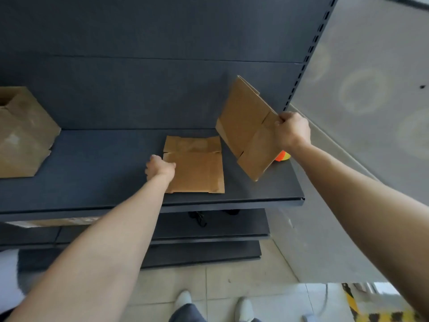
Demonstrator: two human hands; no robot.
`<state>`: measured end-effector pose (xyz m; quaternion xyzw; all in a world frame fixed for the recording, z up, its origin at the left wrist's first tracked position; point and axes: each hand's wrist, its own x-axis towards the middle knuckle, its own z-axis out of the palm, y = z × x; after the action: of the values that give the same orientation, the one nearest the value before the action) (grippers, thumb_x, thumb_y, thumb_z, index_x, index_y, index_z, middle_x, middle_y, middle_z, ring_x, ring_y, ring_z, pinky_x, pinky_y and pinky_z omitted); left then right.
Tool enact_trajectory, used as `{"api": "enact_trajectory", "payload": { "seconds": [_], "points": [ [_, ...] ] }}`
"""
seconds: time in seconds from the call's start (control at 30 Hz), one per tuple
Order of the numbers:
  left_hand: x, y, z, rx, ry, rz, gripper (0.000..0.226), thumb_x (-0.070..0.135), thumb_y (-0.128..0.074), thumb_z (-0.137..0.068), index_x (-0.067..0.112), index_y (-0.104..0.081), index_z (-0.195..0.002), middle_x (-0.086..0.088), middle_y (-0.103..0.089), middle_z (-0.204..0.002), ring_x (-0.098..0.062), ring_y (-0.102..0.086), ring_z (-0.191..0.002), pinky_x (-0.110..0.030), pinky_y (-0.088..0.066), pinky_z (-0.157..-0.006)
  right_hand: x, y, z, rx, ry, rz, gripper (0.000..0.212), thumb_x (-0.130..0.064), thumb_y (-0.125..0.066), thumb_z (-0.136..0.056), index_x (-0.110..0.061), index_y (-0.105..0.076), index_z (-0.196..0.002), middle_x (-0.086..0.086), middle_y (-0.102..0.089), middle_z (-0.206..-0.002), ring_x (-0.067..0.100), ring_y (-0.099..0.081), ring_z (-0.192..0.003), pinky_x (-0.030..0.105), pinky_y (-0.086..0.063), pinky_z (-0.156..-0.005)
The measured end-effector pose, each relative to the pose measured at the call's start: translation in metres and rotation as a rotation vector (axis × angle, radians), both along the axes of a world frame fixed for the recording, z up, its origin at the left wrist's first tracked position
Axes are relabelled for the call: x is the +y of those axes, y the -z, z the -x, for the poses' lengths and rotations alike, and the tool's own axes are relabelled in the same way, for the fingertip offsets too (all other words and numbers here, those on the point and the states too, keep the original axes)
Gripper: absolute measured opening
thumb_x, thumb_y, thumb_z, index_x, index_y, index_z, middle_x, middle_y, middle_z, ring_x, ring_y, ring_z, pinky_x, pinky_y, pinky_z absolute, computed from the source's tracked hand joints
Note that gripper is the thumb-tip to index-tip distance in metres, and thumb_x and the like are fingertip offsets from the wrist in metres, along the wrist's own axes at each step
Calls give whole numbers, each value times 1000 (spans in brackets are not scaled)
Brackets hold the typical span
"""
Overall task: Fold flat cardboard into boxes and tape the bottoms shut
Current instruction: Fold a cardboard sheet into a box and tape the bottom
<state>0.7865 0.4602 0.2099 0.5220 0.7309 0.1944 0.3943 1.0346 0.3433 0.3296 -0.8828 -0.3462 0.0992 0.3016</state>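
A flat brown cardboard blank (pixel 197 168) lies on the dark shelf (pixel 104 177) near its front edge. My left hand (pixel 160 168) grips the blank's left edge, fingers curled onto it. My right hand (pixel 291 131) holds a second flat cardboard blank (pixel 247 129) by its right edge, lifted and tilted above the shelf's right end. A folded-up cardboard box (pixel 23 133) stands on the shelf at the far left.
An orange and yellow object (pixel 282 156) lies on the shelf, partly hidden behind the lifted blank. The shelf's back panel rises behind; a slotted upright (pixel 308 56) bounds it on the right. Lower shelves and a tiled floor lie below.
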Motion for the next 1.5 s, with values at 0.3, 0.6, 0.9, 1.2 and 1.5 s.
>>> {"api": "enact_trajectory", "payload": {
  "seconds": [0.3, 0.6, 0.9, 1.2, 1.5],
  "points": [
    [-46, -59, -90, -277, 203, -138, 46, 29, -60, -92, 13, -44, -132, -5, -49, -136, -21, -49, -120, -28, -37, -88, -5, -4, -34, -168, -255, 78, 30, -4, -40, -86, -6, -65, -101, 14, -65, -96, 31, -57, -82, 30, -46, -68],
    [-65, -102, -137, -396, 170, -127, 90, 44, -60, -90, 24, 1, -153, -2, -4, -161, -27, -18, -145, -45, -27, -112, -23, -7, -61, -160, -435, 134, 33, -11, -42, -93, -15, -63, -118, 13, -64, -111, 33, -59, -97, 28, -42, -72],
    [-55, -107, -155, -487, 206, -31, 82, 47, -66, -85, 17, -21, -147, -2, -36, -147, -24, -41, -130, -41, -40, -104, -44, -25, -75, -196, -394, 86, 34, -9, -40, -92, -14, -67, -114, 13, -66, -112, 33, -58, -99, 35, -51, -83],
    [-60, -89, -142, -422, 121, 77, 99, 56, -71, -76, 15, -17, -148, -5, -36, -147, -29, -41, -131, -45, -38, -104, -47, -2, -72, 17, -399, 223, 32, -13, -46, -98, -15, -63, -126, 10, -61, -128, 28, -54, -119, 31, -43, -100],
    [-54, -90, -122, -371, 63, 64, 87, 55, -63, -83, 17, -20, -147, -6, -36, -145, -28, -42, -128, -42, -41, -99, -38, 8, -65, 483, -180, 71, 54, -38, -59, -93, -7, -49, -137, 8, -52, -136, 26, -49, -124, 35, -39, -100]
  ]
}}
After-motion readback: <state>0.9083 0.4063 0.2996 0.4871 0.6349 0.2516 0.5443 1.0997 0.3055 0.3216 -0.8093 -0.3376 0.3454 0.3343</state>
